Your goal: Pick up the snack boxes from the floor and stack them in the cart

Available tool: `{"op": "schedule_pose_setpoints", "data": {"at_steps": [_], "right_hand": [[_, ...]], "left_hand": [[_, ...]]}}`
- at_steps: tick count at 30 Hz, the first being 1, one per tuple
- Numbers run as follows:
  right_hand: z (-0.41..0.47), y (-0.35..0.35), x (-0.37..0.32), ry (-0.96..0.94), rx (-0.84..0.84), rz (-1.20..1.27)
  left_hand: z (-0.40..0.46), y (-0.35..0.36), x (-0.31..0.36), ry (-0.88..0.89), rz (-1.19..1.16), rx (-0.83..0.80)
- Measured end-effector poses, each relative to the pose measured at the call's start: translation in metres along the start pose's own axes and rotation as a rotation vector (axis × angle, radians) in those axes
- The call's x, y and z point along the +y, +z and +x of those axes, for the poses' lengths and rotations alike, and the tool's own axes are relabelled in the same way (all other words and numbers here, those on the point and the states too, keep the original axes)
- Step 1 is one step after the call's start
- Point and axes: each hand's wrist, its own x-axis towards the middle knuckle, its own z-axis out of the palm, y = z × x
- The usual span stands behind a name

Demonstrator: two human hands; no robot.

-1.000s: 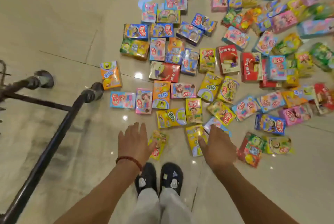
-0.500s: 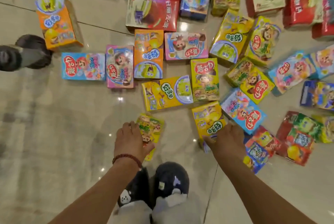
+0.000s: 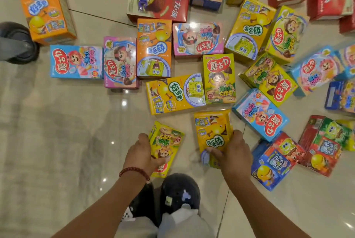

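Left hand (image 3: 143,154) fingers are curled round the yellow-green box (image 3: 166,146), right hand (image 3: 233,154) grips the yellow box (image 3: 212,135), both just beyond the dark shoes (image 3: 178,193). More snack boxes (image 3: 174,93) are scattered further out on the tile floor (image 3: 67,132).

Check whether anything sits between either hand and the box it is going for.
Nothing visible does. The left hand already grips the yellow-green box and the right hand grips the yellow box; no other box lies on top of either.
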Motion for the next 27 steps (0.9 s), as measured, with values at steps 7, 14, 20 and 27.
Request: {"op": "schedule_pose_setpoints", "data": {"at_steps": [7,14,20,27], "right_hand": [[-0.045,-0.064,-0.018,-0.21,-0.046,0.082],[-0.082,-0.195,-0.058,-0.314,-0.023,0.399],[-0.125,-0.32,-0.099,-0.422,0.05,0.474],[-0.177,-0.47,-0.163,-0.604,0.143,0.501]], "left_hand": [[-0.058,-0.063,0.012,-0.012,-0.257,0.021],[-0.138,-0.167,0.062,0.026,-0.541,0.161],[-0.209,-0.263,0.102,0.16,-0.708,0.236],[-0.307,-0.4,0.135,0.291,-0.91,0.412]]}}
